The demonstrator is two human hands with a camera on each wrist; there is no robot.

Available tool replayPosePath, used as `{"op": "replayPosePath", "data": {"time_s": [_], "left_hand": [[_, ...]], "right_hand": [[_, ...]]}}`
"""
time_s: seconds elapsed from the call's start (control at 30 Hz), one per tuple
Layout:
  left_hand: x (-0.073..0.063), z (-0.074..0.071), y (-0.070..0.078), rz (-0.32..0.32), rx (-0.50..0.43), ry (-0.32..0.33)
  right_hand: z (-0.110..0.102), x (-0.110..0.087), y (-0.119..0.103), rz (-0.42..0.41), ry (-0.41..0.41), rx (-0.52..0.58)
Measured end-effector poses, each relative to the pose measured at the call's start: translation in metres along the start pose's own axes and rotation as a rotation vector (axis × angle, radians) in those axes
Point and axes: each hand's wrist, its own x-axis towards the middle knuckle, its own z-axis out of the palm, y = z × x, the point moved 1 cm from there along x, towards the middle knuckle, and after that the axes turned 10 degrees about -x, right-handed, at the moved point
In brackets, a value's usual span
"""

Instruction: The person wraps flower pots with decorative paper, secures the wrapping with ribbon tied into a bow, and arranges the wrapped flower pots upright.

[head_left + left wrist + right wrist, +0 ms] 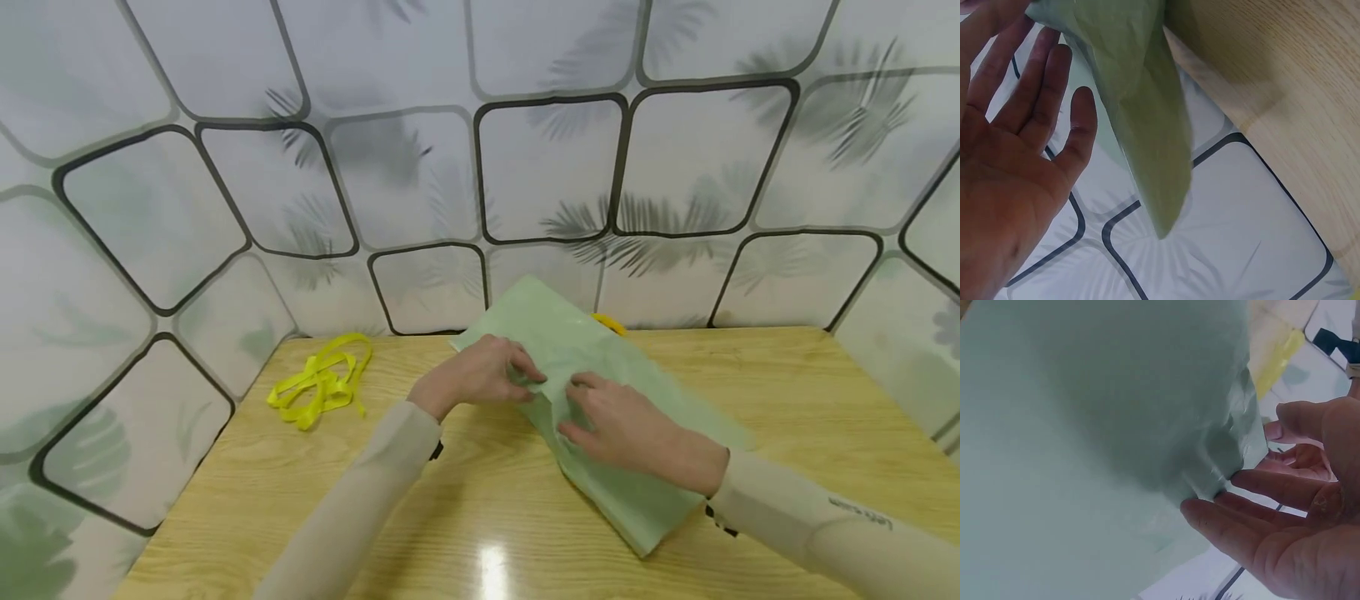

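Observation:
A light green sheet of wrapping paper (540,325) lies slantwise across the table, creased where the hands meet it. With thumb and fingertips, my left hand (480,371) pinches its near left edge; in the left wrist view the other fingers of that hand (1022,156) stretch out beside a hanging fold of the paper (1147,125). My right hand (626,425) lies over the middle of the sheet. The right wrist view shows its fingertips (1210,515) touching the crumpled edge, the thumb held apart. Whatever lies beneath the paper is hidden.
A loose tangle of yellow ribbon (322,383) lies at the table's back left. Behind the paper, a small orange curved piece (610,323) peeks out at the back edge. Patterned fabric (420,183) encloses the wooden table (420,533) at the back and sides.

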Motion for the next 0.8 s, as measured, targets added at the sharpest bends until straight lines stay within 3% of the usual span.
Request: {"op": "replayPosePath", "data": {"time_s": [0.33,0.57,0.8], "left_hand": [[-0.007,0.003,0.006,-0.035,0.043,0.025],[-0.013,0.01,0.011,-0.05,-0.037,0.038],[-0.018,0.017,0.009,0.015,-0.079,0.067]], "right_hand": [[0.005,0.008,0.008,0.0,0.015,0.006],[0.011,0.018,0.021,-0.053,0.039,-0.034],[0.015,0.023,0.032,-0.095,0.077,-0.052]]}}
